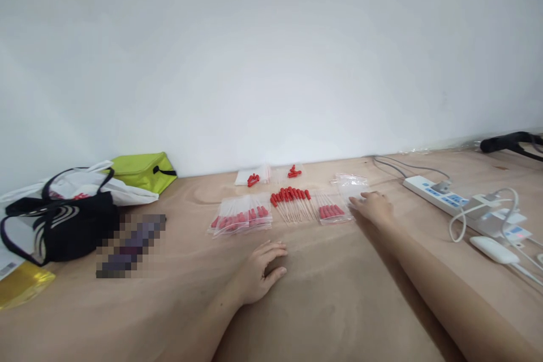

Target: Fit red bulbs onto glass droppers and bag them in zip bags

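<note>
My left hand (pixel 258 272) rests on the table with thumb and fingers apart, holding nothing. Farther out on the right, my right hand (pixel 374 208) has its fingers stretched towards a clear zip bag (pixel 353 182); whether they touch it I cannot tell. Left of that hand lies another clear bag with several red-headed sticks (pixel 331 211) inside. A loose row of thin pale sticks with red heads (pixel 291 195) fans out in the middle. Beyond my left hand, overlapping clear bags (pixel 241 216) hold more red-headed pieces.
Small red pieces (pixel 253 180) and another red cluster (pixel 293 171) lie on clear bags near the wall. To the right are a white power strip (pixel 436 195) and cables. A black bag (pixel 80 229), a lime-green bag (pixel 139 172) and a blurred-out object (pixel 131 246) sit left.
</note>
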The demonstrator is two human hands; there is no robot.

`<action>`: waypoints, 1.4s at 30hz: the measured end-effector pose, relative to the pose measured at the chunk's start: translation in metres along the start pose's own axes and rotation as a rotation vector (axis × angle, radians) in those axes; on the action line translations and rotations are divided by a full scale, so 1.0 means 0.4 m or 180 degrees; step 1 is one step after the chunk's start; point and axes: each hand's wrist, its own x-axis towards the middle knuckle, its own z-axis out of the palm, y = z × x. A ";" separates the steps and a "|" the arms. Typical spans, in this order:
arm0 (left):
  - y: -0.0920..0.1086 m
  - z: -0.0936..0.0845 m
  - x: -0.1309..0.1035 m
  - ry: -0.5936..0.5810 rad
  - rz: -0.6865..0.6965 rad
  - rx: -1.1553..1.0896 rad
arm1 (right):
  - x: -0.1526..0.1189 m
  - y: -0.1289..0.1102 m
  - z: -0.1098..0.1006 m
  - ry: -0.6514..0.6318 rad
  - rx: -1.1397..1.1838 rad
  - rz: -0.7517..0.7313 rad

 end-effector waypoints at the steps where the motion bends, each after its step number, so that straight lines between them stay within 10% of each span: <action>1: 0.000 0.000 0.000 0.0014 -0.0001 -0.0009 | -0.001 -0.001 0.009 0.0075 -0.0259 -0.0045; 14: 0.007 -0.003 0.000 -0.0001 -0.0024 0.0014 | -0.068 -0.069 -0.010 0.0575 -0.0129 -0.0398; 20: 0.012 -0.005 -0.004 0.0207 -0.0091 -0.0113 | -0.274 -0.198 0.008 -0.1192 0.0773 -0.1371; 24: 0.012 -0.007 -0.003 0.0263 0.0036 -0.0287 | -0.370 -0.224 0.058 -0.2945 0.1814 -0.0979; 29: 0.003 -0.001 -0.004 0.0658 -0.0093 0.0011 | -0.293 -0.192 0.050 -0.1344 0.0914 -0.1936; 34: 0.007 0.013 -0.008 0.1565 0.0220 0.0595 | -0.199 -0.159 0.049 -0.0484 -0.0373 -0.1621; 42: 0.019 0.026 -0.003 0.0266 0.0122 0.0584 | -0.159 -0.139 0.061 -0.0524 -0.0791 -0.1334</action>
